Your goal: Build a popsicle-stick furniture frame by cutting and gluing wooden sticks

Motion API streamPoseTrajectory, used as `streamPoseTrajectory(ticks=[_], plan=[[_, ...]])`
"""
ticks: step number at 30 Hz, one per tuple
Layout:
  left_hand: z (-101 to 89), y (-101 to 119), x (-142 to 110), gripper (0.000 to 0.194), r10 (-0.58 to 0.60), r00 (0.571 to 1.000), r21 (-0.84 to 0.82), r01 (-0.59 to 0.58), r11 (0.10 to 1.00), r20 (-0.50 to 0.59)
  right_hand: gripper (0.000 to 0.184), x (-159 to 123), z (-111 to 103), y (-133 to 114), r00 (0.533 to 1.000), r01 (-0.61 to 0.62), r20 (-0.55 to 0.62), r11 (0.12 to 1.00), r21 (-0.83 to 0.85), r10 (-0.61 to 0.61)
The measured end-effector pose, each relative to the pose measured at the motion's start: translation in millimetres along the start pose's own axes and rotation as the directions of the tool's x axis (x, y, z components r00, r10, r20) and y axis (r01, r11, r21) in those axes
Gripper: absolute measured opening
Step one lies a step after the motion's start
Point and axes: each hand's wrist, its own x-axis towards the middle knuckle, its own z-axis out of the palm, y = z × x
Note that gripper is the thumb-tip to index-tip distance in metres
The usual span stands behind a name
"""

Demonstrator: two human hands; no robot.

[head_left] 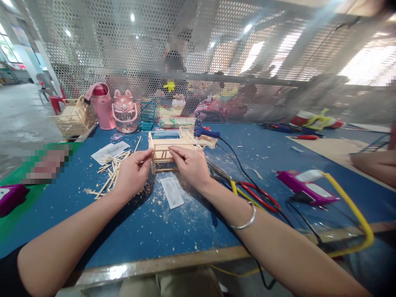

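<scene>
A small model built of thin wooden sticks (162, 155) stands on the blue tabletop in front of me. My left hand (133, 171) is closed in a pinch on its left end post. At its front rail, my right hand (193, 167) pinches with thumb and forefinger; the hand covers the model's right part. Loose wooden sticks (111, 175) lie in a pile beside my left hand. A blue glue gun (208, 132) rests just behind the model, its cord running to the right. Below the model lies a white paper slip (172, 193).
Red-handled pliers (261, 197) and a purple-and-white device (307, 187) lie right of my forearm, near a yellow tube (349, 202). A pink bottle (102, 106), a clear pink-lidded bottle (124, 111) and another stick model (76, 117) stand back left. A perforated metal screen (123, 53) bounds the table's rear.
</scene>
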Motion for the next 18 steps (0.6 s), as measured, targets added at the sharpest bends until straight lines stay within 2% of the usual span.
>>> streamPoseTrajectory(ticks=[8, 14, 18], plan=[[0.8, 1.2, -2.9, 0.04, -0.054, 0.999, -0.094, 0.054, 0.994, -0.002, 0.024, -2.9, -3.7, -2.2, 1.0, -0.023, -0.01, 1.0, 0.014, 0.023], [-1.0, 3.3, -3.9, 0.033, 0.046, 0.999, 0.056, -0.046, 0.997, 0.001, 0.024, -4.5, -0.1, 0.5, 1.0, -0.019, 0.0, 0.999, 0.038, 0.019], [-1.0, 3.7, -3.8, 0.033, 0.047, 0.999, 0.035, -0.047, 0.998, 0.022, 0.025, -4.3, -2.6, -1.6, 0.999, -0.032, 0.005, 0.999, 0.032, 0.031]])
